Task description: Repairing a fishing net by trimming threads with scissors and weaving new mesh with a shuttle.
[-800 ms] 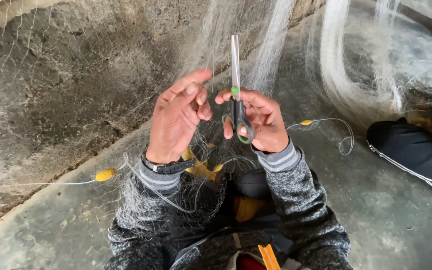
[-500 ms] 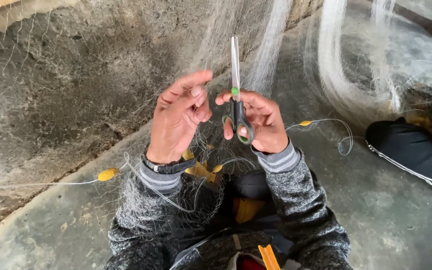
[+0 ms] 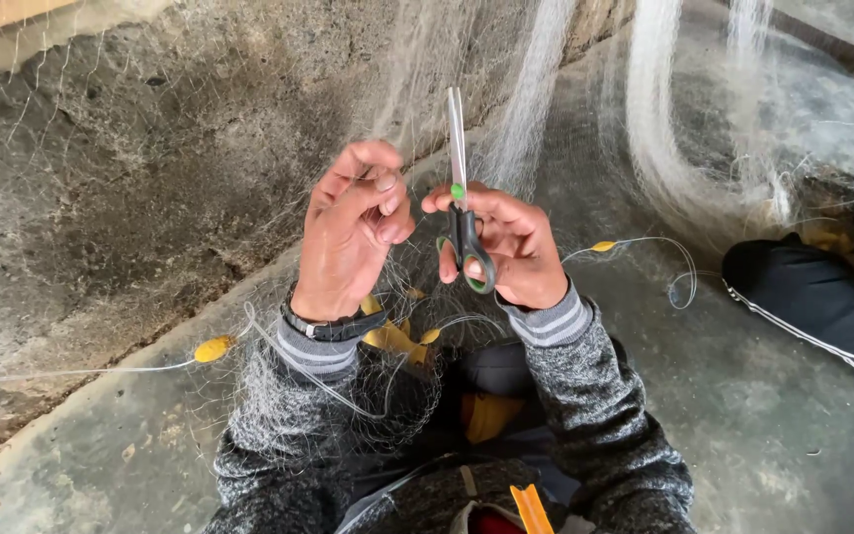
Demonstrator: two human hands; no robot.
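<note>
**Net mending by the wall, scissors raised**

A rough grey concrete wall (image 3: 121, 188) fills the far left of the view, and the concrete floor (image 3: 743, 396) runs from its foot toward the right edge. Over both hangs a fine, pale fishing net (image 3: 536, 109), gathered in thick white folds toward the far right and spilling down over the person's lap. Another person's dark trouser leg with a white side stripe (image 3: 822, 307) lies on the floor at the right edge, well apart from the hands.

A thin line runs along the foot of the wall, strung with small yellow floats (image 3: 213, 348).

The right hand (image 3: 506, 247) is closed around the black, green-trimmed handles of a pair of scissors (image 3: 461, 188), blades upright and nearly together. The left hand (image 3: 353, 232), just beside it, has its fingers curled and thumb and forefinger pinched, apparently on strands of mesh, though the threads are too fine to make out.

By the look of it, the step in hand is picking out one strand to trim. The next move would call for holding that strand taut and tilting the blade tips down to it without catching neighbouring mesh.
</note>
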